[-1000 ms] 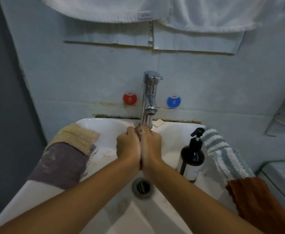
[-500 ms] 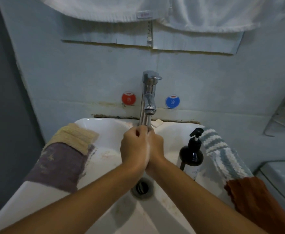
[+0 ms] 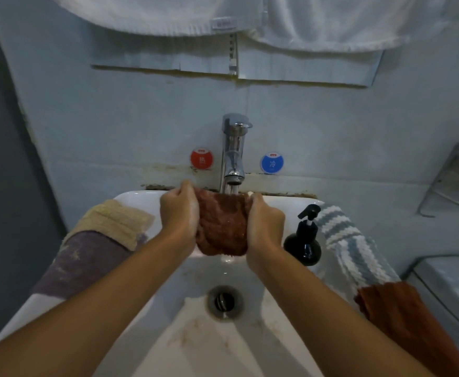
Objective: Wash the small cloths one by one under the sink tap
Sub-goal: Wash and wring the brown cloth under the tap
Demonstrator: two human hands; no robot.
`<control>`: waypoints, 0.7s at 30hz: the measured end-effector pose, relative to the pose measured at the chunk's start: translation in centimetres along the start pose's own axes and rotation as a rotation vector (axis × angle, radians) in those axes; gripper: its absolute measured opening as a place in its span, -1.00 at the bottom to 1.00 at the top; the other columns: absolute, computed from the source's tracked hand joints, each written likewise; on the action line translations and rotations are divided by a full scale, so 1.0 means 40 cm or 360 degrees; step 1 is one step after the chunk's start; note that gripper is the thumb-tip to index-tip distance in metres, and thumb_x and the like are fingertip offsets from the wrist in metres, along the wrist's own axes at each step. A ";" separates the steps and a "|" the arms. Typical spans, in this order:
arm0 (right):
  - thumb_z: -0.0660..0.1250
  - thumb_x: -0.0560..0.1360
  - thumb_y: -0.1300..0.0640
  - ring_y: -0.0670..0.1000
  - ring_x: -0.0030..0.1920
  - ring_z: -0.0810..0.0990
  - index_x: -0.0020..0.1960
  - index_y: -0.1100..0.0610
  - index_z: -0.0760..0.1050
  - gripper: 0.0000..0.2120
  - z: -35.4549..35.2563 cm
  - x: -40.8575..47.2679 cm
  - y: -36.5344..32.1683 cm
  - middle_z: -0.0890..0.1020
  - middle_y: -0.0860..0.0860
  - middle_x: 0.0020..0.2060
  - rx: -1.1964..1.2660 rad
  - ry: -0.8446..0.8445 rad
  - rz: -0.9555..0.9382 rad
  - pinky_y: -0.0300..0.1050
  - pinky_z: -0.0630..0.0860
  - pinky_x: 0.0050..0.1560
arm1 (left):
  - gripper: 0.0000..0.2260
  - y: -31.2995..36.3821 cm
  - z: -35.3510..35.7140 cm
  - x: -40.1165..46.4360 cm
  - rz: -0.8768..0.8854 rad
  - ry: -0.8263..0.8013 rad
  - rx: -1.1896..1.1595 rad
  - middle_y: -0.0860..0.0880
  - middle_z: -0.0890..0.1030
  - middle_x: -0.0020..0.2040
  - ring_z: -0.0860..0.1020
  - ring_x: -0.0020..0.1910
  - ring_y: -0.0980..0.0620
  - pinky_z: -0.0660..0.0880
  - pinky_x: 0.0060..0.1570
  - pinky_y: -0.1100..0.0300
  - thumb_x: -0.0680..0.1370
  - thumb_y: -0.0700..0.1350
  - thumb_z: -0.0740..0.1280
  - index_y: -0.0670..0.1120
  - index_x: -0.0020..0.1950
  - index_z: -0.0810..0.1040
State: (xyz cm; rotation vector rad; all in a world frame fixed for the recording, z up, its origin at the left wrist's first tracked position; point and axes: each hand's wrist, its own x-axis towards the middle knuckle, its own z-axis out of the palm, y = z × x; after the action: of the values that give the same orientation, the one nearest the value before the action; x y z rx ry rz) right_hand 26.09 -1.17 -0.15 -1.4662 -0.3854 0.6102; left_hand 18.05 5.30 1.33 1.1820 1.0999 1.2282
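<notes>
Now, far left, a beige cloth (image 3: pixel 114 221) lies over a purple cloth (image 3: pixel 78 262) on the sink (image 3: pixel 138 198) rim. Next, my left hand (image 3: pixel 179 213) grips one edge of the rust-brown cloth (image 3: pixel 220 227), fingers curled tight round it. The cloth is stretched out between both hands, right under the tap (image 3: pixel 233 151), with water running down onto its top edge, above the drain (image 3: pixel 224 302). My right hand (image 3: pixel 266 221) clutches the opposite edge, fingers wrapped round the fabric. Beside it stands a dark pump bottle (image 3: pixel 303 240), then a blue-and-white striped cloth (image 3: pixel 351 246) and an orange cloth (image 3: pixel 402 314) draped over the right rim.
</notes>
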 end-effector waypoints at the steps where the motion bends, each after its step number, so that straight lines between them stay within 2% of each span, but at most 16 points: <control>1: 0.20 0.62 0.01 0.13 -0.04 0.65 -0.09 0.13 0.58 -0.74 -0.007 0.005 -0.009 0.66 0.15 -0.10 -0.0012 -0.0024 -0.0025 0.09 0.63 0.03 | -0.71 0.007 -0.009 0.014 0.0021 0.0067 0.0000 -0.14 0.58 -0.20 0.59 -0.14 -0.15 0.57 -0.03 -0.09 0.58 -0.04 0.16 -0.14 -0.24 0.53; 3: 0.21 0.61 0.05 0.11 -0.07 0.62 -0.01 0.16 0.56 -0.78 -0.017 0.008 -0.025 0.64 0.12 -0.10 -0.0099 -0.0202 0.0005 -0.01 0.59 -0.12 | -0.71 0.017 -0.026 0.033 0.0041 0.0167 0.0007 -0.12 0.54 -0.23 0.55 -0.18 -0.12 0.56 -0.05 -0.08 0.57 -0.05 0.17 -0.13 -0.30 0.48; 4: 0.20 0.61 0.08 0.10 -0.07 0.60 0.01 0.16 0.55 -0.79 -0.021 0.009 -0.030 0.63 0.10 -0.10 -0.0162 -0.0339 0.0052 -0.04 0.54 -0.12 | -0.71 0.019 -0.032 0.043 0.0029 0.0205 0.0003 -0.11 0.52 -0.26 0.53 -0.21 -0.10 0.55 -0.09 -0.07 0.56 -0.06 0.17 -0.12 -0.33 0.45; 6: 0.17 0.58 0.13 0.12 0.01 0.61 0.02 0.12 0.53 -0.83 -0.024 0.011 -0.032 0.64 0.11 -0.02 -0.0305 -0.0597 0.0143 0.00 0.53 0.10 | -0.72 0.021 -0.042 0.058 -0.0021 0.0198 0.0009 -0.08 0.47 -0.33 0.49 -0.25 -0.09 0.48 -0.22 0.02 0.55 -0.06 0.17 -0.11 -0.35 0.41; 8: 0.17 0.58 0.08 0.16 0.14 0.60 0.07 0.05 0.53 -0.82 -0.020 0.008 -0.032 0.63 0.10 0.08 -0.0343 -0.0793 0.0235 0.15 0.46 0.32 | -0.72 0.023 -0.044 0.060 -0.0042 0.0042 0.0113 -0.08 0.42 -0.36 0.46 -0.30 -0.08 0.39 -0.27 0.10 0.56 -0.07 0.17 -0.12 -0.33 0.39; 10: 0.17 0.62 -0.03 0.14 0.18 0.58 0.11 0.02 0.51 -0.79 -0.015 0.005 -0.034 0.62 0.07 0.11 -0.0364 -0.0921 0.0263 0.18 0.42 0.35 | -0.72 0.018 -0.041 0.059 -0.0007 -0.0152 0.0248 -0.09 0.41 -0.37 0.44 -0.32 -0.08 0.36 -0.28 0.11 0.57 -0.07 0.18 -0.12 -0.33 0.40; 12: 0.20 0.62 -0.10 0.13 0.17 0.58 0.15 0.01 0.51 -0.76 -0.014 0.002 -0.035 0.62 0.07 0.09 -0.0537 -0.1000 0.0167 0.17 0.46 0.32 | -0.69 0.006 -0.042 0.069 0.0144 -0.0240 0.0527 -0.11 0.44 -0.38 0.46 -0.30 -0.10 0.40 -0.23 0.06 0.56 -0.04 0.20 -0.12 -0.36 0.42; 14: 0.31 0.57 -0.06 0.14 0.12 0.61 0.18 0.06 0.55 -0.73 -0.014 -0.002 -0.033 0.64 0.10 0.09 -0.0616 -0.0977 0.0085 0.16 0.51 0.28 | -0.63 -0.003 -0.049 0.079 0.0333 -0.0241 0.0950 -0.12 0.50 -0.36 0.52 -0.27 -0.14 0.47 -0.14 0.02 0.57 0.02 0.19 -0.15 -0.36 0.47; 16: 0.30 0.58 0.00 0.09 0.03 0.62 0.10 0.09 0.57 -0.80 -0.011 -0.012 -0.037 0.66 0.09 0.00 -0.0521 -0.0913 0.0017 0.05 0.54 0.15 | -0.59 -0.008 -0.051 0.083 0.0450 -0.0190 0.1246 -0.13 0.57 -0.29 0.56 -0.20 -0.19 0.53 -0.05 -0.01 0.58 0.09 0.15 -0.14 -0.30 0.53; 19: 0.17 0.64 0.04 0.03 -0.05 0.59 0.00 0.11 0.55 -0.78 -0.006 -0.020 -0.044 0.61 0.06 -0.10 -0.0223 -0.0716 -0.0101 -0.09 0.49 -0.08 | -0.63 -0.004 -0.053 0.079 0.0481 -0.0090 0.1382 -0.14 0.60 -0.17 0.56 -0.13 -0.20 0.51 -0.02 -0.01 0.59 0.11 0.12 -0.10 -0.21 0.55; 21: 0.12 0.67 0.05 0.03 -0.11 0.57 -0.06 0.15 0.51 -0.72 -0.004 -0.019 -0.041 0.56 0.10 -0.14 0.0003 -0.0558 -0.0212 -0.14 0.53 -0.17 | -0.62 -0.008 -0.056 0.079 0.0462 -0.0069 0.1367 -0.15 0.60 -0.10 0.54 -0.10 -0.20 0.46 -0.05 0.03 0.61 0.09 0.09 -0.13 -0.11 0.55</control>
State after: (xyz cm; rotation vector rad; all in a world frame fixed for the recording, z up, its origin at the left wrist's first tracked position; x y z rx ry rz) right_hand 25.82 -1.73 1.56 -1.3188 -0.7496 0.7609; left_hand 16.01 8.55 0.87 2.0583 1.5224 0.9325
